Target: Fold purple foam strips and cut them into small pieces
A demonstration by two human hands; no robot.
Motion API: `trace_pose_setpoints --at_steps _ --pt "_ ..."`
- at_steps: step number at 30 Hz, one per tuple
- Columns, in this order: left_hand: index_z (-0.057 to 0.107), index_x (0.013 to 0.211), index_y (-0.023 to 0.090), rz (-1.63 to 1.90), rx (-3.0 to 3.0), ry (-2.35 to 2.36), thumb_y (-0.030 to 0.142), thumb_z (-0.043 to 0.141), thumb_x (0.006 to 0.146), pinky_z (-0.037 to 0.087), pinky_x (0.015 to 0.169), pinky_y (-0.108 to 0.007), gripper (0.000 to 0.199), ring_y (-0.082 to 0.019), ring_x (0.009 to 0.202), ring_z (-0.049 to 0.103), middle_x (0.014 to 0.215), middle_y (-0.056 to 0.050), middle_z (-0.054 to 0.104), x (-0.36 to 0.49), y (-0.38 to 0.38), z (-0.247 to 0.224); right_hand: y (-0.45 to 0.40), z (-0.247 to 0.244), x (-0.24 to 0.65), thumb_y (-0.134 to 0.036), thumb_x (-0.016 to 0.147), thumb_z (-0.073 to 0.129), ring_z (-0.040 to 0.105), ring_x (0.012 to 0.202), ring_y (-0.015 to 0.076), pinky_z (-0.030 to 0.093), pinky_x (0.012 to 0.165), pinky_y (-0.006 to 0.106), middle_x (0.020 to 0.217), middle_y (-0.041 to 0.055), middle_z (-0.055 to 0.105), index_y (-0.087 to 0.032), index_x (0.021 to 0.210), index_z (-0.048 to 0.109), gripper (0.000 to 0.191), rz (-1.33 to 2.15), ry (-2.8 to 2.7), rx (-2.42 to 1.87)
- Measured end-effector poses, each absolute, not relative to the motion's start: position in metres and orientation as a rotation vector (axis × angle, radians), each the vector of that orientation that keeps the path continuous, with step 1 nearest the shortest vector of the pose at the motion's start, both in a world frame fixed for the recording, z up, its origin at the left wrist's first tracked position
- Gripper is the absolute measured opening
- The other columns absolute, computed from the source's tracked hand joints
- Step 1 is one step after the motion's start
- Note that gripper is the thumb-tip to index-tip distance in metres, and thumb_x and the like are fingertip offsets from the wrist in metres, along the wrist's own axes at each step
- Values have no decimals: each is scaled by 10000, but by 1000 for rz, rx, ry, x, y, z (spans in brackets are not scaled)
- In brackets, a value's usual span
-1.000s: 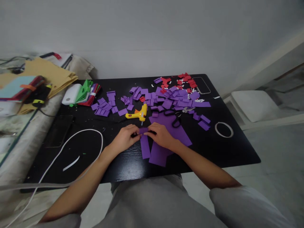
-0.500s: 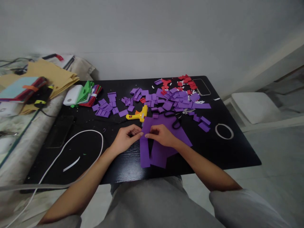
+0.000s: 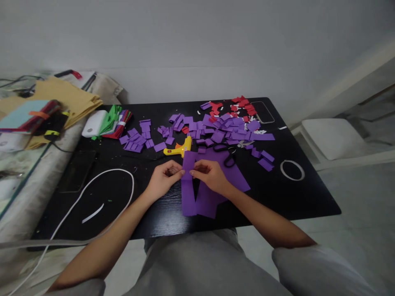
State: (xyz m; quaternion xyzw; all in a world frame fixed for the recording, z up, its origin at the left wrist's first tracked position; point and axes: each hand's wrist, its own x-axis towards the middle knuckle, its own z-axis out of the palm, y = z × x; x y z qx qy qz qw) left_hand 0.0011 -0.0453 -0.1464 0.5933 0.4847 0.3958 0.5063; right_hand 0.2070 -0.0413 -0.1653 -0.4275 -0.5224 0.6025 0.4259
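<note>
A long purple paper strip [image 3: 189,196] runs upright between my hands, with a crosswise crease at finger height. My left hand [image 3: 166,177] pinches its left edge between thumb and fingers. From the other side, my right hand [image 3: 211,176] pinches the right edge at about the same height. Larger purple sheets [image 3: 207,201] lie under and to the right of the strip, partly covered by my right hand. Just beyond the strip's top rests a yellow glue gun [image 3: 180,149]. Black-handled scissors [image 3: 229,158] lie on the sheets' far edge.
Many small purple pieces [image 3: 226,127] and red scraps [image 3: 243,107] spread along the back of the black table [image 3: 160,218]. A white cable [image 3: 106,170] loops at left near a phone [image 3: 77,170]. At right lies a tape ring [image 3: 292,170]. Bundled coloured paper [image 3: 115,122] sits back left.
The strip's upper part has tilted slightly left and its lower end has turned a little. My right hand has shifted slightly; both hands keep their pinch.
</note>
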Motion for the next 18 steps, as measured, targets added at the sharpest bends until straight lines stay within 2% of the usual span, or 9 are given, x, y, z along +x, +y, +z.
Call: trace_pose_setpoints --at_steps 5,10,13,18 --pt "708 906 174 1007 1436 1099 406 825 800 504 623 -240 281 -113 616 588 708 15 675 3 -47 -146 -44 -165 206 -331 756 819 690 715 159 583 735 310 787 8 758 -199 830 745 169 1445 -1336 -1094" --pt "708 847 180 1048 1458 1109 351 787 823 484 591 -238 190 -114 596 578 680 15 667 2 -49 -148 -47 -162 206 -313 798 798 728 787 175 596 780 322 853 25 785 -207 890 765 144 1384 -1363 -1062" --pt "744 875 186 1087 1489 1086 310 763 838 492 601 -246 131 -125 632 609 751 -7 714 0 -50 -148 -50 -160 205 -287 837 768 743 826 181 600 793 322 885 31 796 -218 914 778 104 1314 -1401 -1037" --pt "779 876 196 1127 1583 968 261 706 911 521 662 -267 104 -155 750 673 851 -44 743 -1 -51 -143 -56 -157 207 -261 876 736 738 788 177 597 748 307 859 31 795 -226 896 793 70 1180 -1453 -1023"
